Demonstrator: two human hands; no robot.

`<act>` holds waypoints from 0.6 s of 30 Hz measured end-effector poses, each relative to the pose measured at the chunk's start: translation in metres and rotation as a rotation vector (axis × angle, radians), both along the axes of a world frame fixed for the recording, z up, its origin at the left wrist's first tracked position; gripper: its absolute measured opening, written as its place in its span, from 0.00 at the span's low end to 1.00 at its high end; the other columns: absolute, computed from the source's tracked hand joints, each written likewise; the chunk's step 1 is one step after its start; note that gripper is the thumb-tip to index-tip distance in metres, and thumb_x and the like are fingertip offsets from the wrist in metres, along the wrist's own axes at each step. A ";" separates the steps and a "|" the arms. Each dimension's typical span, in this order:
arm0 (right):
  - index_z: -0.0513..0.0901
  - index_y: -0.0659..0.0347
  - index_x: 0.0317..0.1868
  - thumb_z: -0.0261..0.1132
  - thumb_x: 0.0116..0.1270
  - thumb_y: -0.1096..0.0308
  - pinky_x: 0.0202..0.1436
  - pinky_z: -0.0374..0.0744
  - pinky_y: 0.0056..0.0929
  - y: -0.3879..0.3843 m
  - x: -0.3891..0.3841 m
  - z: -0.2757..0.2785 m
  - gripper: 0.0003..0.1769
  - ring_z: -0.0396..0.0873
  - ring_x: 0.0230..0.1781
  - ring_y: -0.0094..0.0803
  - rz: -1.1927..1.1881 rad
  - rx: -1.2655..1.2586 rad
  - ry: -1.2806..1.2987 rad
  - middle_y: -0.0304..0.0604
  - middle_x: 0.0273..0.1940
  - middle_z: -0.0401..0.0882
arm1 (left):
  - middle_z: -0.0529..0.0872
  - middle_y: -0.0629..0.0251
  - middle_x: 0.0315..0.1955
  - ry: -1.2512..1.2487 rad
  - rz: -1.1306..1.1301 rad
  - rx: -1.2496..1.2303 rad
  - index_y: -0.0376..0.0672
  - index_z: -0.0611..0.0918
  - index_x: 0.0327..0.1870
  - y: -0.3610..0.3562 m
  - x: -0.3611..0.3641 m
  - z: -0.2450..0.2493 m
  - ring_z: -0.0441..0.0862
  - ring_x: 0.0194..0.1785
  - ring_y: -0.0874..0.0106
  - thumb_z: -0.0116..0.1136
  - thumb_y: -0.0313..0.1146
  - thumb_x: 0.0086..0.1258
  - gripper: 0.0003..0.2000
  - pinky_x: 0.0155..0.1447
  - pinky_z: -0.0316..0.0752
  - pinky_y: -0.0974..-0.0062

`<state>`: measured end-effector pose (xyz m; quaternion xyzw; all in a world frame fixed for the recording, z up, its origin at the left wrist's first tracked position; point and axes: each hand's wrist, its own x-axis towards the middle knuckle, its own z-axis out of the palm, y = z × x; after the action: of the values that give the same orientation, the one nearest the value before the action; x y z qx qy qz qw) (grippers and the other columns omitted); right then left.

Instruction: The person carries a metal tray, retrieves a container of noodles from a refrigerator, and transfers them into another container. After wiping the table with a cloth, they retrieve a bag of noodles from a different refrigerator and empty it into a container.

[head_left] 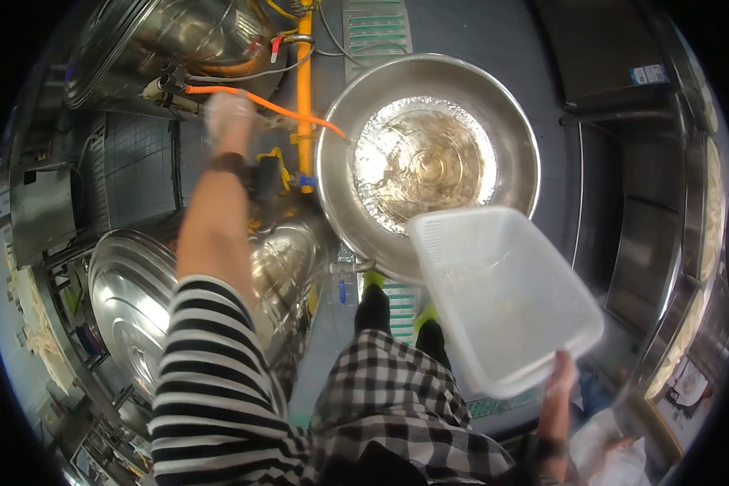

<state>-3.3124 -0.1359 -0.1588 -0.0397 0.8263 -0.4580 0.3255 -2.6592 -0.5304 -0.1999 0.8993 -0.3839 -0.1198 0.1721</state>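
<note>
My left hand (228, 115), blurred and in what looks like a clear glove, reaches forward right at an orange hose (279, 107); its fingers are smeared. The hose runs from a fitting by the steel drum and hangs its end over the rim of a large round steel basin (514, 146). Clear water (425, 158) covers the basin's bottom. My right hand (560, 377) grips the near edge of a translucent white plastic tub (502, 296), tilted, whose far corner overlaps the basin's near rim.
Big steel vessels (130, 300) stand on the left. A yellow gas pipe (304, 89) with a red-handled valve (276, 49) runs beside the basin. Green-slotted drain grates (377, 28) lie in the floor. Steel counters (624, 162) line the right side. Another person (611, 441) appears at lower right.
</note>
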 end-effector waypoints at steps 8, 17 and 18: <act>0.73 0.58 0.35 0.56 0.60 0.63 0.21 0.68 0.24 -0.217 -0.083 -0.179 0.09 0.64 0.16 0.24 0.307 -0.367 -0.584 0.34 0.22 0.70 | 0.78 0.52 0.30 0.267 -0.846 0.227 0.42 0.75 0.32 0.208 -0.246 -0.201 0.76 0.36 0.57 0.46 0.40 0.61 0.11 0.40 0.72 0.63; 0.60 0.52 0.61 0.66 0.48 0.66 0.32 0.74 0.32 -0.375 0.154 -0.217 0.38 0.76 0.27 0.34 1.003 0.262 0.859 0.46 0.29 0.78 | 0.78 0.51 0.30 0.764 -0.292 0.621 0.39 0.76 0.30 0.476 -0.237 -0.161 0.75 0.38 0.54 0.49 0.38 0.56 0.11 0.41 0.68 0.62; 0.60 0.52 0.61 0.66 0.49 0.66 0.32 0.74 0.32 -0.380 0.185 -0.199 0.38 0.76 0.27 0.34 1.023 0.340 0.825 0.46 0.30 0.78 | 0.79 0.52 0.30 0.726 -0.186 0.549 0.38 0.77 0.33 0.501 -0.236 -0.171 0.76 0.38 0.56 0.50 0.39 0.57 0.13 0.42 0.69 0.65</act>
<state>-3.1275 -0.5161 -0.3581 -0.5454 0.8205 -0.0572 0.1612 -2.8954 -0.0294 -0.3712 0.7732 -0.3320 -0.5388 0.0393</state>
